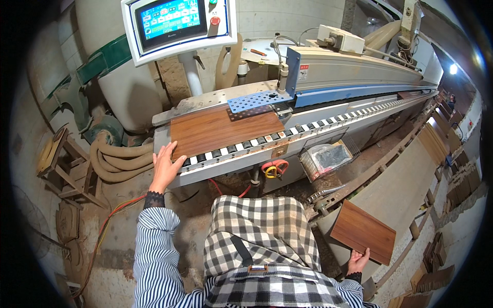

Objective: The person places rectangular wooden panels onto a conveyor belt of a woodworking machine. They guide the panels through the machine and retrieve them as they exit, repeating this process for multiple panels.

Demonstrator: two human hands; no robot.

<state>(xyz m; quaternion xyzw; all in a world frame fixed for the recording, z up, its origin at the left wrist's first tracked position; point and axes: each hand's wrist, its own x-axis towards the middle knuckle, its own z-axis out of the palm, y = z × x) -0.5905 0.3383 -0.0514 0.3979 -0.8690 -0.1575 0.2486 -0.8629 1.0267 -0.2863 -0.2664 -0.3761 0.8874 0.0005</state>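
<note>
A brown wood-grain panel lies on the bed of a long edge-banding machine, its far right part under a blue perforated guard. My left hand rests against the panel's near left corner, fingers stretched out and spread. At the lower right, my right hand grips the near edge of a second wood-grain panel. That panel slants over the end of a grey conveyor; the thumb lies on top and the other fingers are mostly hidden beneath it.
A control panel with a lit screen stands behind the bed. Black-and-white rollers line the bed's front edge. Below hang red and yellow tape rolls, beside a wire basket. Hoses and a wooden stool are at left; stacked boards at right.
</note>
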